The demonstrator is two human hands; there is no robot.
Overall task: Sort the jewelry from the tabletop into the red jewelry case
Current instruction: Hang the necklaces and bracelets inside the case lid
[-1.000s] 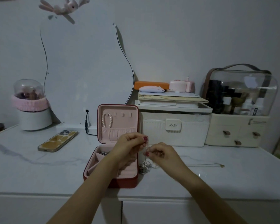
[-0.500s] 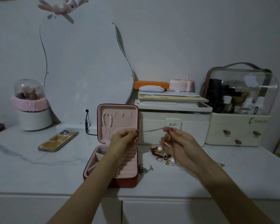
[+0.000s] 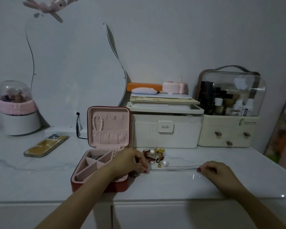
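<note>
The red jewelry case (image 3: 99, 186) stands open on the white tabletop, pink inside, with a pearl bracelet (image 3: 97, 122) hung in its lid and a silver piece (image 3: 96, 157) in a back compartment. A thin chain necklace (image 3: 173, 168) lies stretched flat on the table, just right of the case. My left hand (image 3: 130, 161) pinches its left end and my right hand (image 3: 216, 171) pinches its right end. Behind the chain sits a heap of jewelry (image 3: 154, 156): red beads, pearls, gold pieces. A small silver piece (image 3: 134, 174) lies under my left hand.
A phone (image 3: 45, 145) lies left of the case. A white storage box (image 3: 165, 129) and a cosmetics organiser (image 3: 228, 111) stand behind. A wavy mirror (image 3: 73, 71) leans on the wall, with a domed container (image 3: 15, 108) at far left. A cable plug (image 3: 77, 125) is by the lid.
Both hands have come down from in front of the lid to the tabletop and moved apart, drawing the chain out straight and laying it flat.
</note>
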